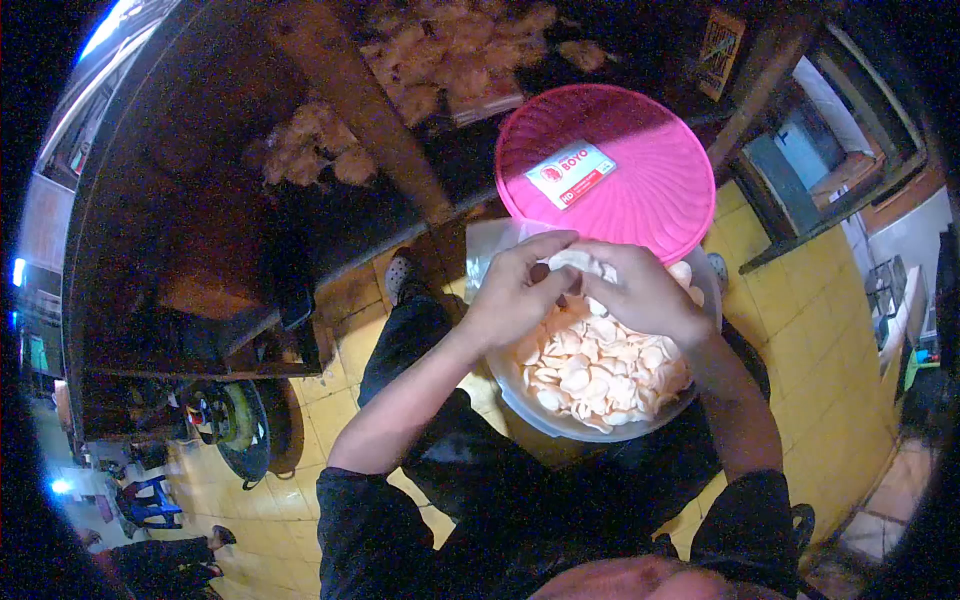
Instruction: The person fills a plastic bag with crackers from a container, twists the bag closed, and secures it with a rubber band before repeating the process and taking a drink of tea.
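My left hand (520, 290) is closed at the fingertips, with a clear plastic bag (482, 262) spreading out behind it. Opposite it, my right hand (650, 290) has bent fingers and a thumb meeting the left hand's fingertips. A whitish, curved piece (578, 262) shows between the two hands; I cannot tell whether it is a cracker or gathered plastic. Both hands are over a wide translucent tub (605, 433) between my legs. Pale, curled crackers (600, 375) fill much of it. A round pink lid (650, 170) with a label leans just beyond the tub.
Dark wooden shelving (400, 150) stands ahead, with brownish heaps (460, 50) on it. On the yellow tiled floor (810, 320), a dark pan (245, 430) sits to the left. A blue stool (150, 503) and another person's legs (170, 560) are farther left. A wooden frame (840, 140) stands at right.
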Tool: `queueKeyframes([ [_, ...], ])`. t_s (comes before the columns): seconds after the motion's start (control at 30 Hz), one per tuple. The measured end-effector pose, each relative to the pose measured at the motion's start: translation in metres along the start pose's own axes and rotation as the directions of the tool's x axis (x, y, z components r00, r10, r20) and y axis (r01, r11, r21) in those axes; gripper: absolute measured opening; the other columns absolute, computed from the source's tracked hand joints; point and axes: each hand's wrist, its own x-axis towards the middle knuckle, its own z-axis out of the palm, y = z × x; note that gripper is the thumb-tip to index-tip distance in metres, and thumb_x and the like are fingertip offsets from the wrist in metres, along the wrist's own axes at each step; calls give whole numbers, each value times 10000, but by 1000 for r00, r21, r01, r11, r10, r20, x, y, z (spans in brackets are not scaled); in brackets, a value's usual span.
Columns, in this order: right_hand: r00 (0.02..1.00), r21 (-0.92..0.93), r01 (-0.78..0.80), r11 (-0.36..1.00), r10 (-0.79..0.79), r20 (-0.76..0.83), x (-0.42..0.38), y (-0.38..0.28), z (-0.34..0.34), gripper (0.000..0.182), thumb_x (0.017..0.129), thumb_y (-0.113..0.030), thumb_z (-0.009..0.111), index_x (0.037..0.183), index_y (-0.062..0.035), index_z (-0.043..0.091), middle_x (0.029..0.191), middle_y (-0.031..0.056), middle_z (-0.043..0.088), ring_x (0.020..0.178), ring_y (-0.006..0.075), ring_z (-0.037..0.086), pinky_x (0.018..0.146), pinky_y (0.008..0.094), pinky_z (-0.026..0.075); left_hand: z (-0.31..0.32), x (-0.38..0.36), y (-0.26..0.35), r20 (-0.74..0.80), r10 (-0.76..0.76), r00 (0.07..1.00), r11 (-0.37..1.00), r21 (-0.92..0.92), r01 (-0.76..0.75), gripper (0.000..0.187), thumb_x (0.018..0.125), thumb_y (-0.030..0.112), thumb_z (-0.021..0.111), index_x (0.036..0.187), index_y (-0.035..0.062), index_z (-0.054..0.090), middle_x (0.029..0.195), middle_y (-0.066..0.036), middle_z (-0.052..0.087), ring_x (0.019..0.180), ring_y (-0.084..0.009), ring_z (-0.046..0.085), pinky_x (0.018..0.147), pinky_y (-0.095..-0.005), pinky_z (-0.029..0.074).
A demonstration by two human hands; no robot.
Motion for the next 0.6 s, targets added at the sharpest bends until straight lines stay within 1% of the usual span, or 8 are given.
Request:
queueKeyframes([
  [0.07, 982, -373, 174, 912, -188, -1, -2, -2, 2, 256, 888, -65, 579, 1134, 2, 604, 987, 218, 686, 916, 359, 686, 784, 449, 525, 5, -2, 3, -27, 142, 990, 974, 184, -135, 370, 995, 241, 563, 1247, -28, 591, 1111, -142, 652, 795, -174, 673, 650, -294, 573],
  [0.23, 979, -442, 199, 874, -201, 42, 1, 9, 0, 282, 910, -67, 550, 1176, 28, 554, 1013, 250, 663, 968, 408, 653, 826, 447, 513, 7, 3, 0, -31, 64, 997, 969, 243, -54, 402, 1035, 278, 472, 1250, -45, 575, 1118, -136, 626, 728, -143, 648, 592, -262, 536],
  [0.3, 974, -427, 220, 877, -221, 46, -3, 15, 7, 290, 920, -75, 545, 1190, 29, 537, 1026, 252, 660, 989, 418, 643, 841, 445, 510, 7, 2, -2, -131, 186, 974, 957, 251, -149, 425, 1026, 280, 435, 1117, -92, 619, 1053, -200, 631, 736, -242, 645, 705, -351, 516],
  [0.37, 907, -440, 348, 828, -415, -64, -4, 13, 12, 267, 912, -59, 555, 1165, 20, 521, 1006, 243, 657, 992, 417, 639, 847, 454, 501, 4, 3, -3, -108, 190, 976, 958, 240, -160, 423, 1030, 270, 412, 1138, -91, 605, 1063, -194, 599, 756, -257, 636, 729, -372, 514],
  [0.43, 902, -379, 342, 860, -413, -123, -4, 7, 14, 263, 889, -24, 568, 1147, 2, 523, 973, 223, 664, 962, 395, 655, 819, 447, 503, 5, 4, 6, -111, 254, 961, 950, 212, -227, 429, 1034, 271, 406, 1183, -92, 579, 1097, -169, 574, 780, -220, 629, 708, -341, 510],
  [0.47, 949, -341, 239, 909, -293, -115, -3, 8, 10, 280, 872, 0, 571, 1149, -7, 532, 960, 212, 665, 949, 375, 664, 801, 435, 506, 4, -1, 12, -41, -2, 999, 999, -43, 0, 401, 1029, 225, 424, 1231, -97, 555, 1104, -145, 555, 806, -182, 623, 709, -306, 511],
  [0.53, 989, -226, 71, 971, -98, -111, 2, 14, 4, 322, 829, 39, 575, 1144, -30, 560, 936, 184, 670, 919, 299, 686, 754, 399, 514, 8, -1, 6, -24, 22, 999, 999, -30, -22, 381, 1023, 203, 443, 1262, -71, 553, 1131, -117, 549, 841, -148, 599, 698, -271, 498],
  [0.6, 990, -188, 74, 979, -96, -107, 2, 15, 5, 335, 835, 34, 566, 1165, -24, 566, 924, 170, 670, 898, 280, 684, 749, 392, 516, 10, 0, 5, -19, 99, 995, 995, 24, -98, 369, 987, 124, 500, 1317, -36, 540, 1148, -95, 553, 843, -119, 595, 658, -244, 497],
])
